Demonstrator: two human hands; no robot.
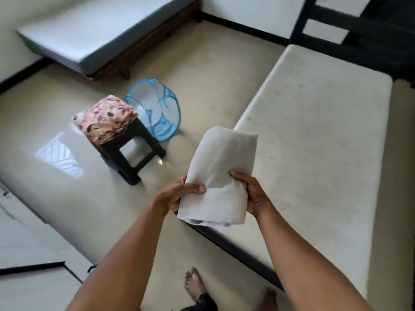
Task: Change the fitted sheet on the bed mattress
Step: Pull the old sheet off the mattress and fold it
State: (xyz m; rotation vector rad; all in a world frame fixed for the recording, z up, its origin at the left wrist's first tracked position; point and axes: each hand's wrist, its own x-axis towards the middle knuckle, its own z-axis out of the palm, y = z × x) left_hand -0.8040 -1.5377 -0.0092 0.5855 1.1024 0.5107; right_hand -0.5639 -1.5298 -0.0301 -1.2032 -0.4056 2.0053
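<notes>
I hold a folded pale grey sheet [221,173] in front of me, over the near left edge of the bare cream mattress [318,140]. My left hand [179,195] grips the bundle's left side with the thumb on top. My right hand [249,193] grips its right side. The mattress lies on a low dark frame to my right and has no sheet on it.
A black plastic stool [132,153] carries a folded pink patterned cloth [105,120] on the glossy floor. A blue mesh laundry basket [157,108] lies tipped beside it. A second bed [94,34] stands at the far wall. My bare feet [195,286] are below.
</notes>
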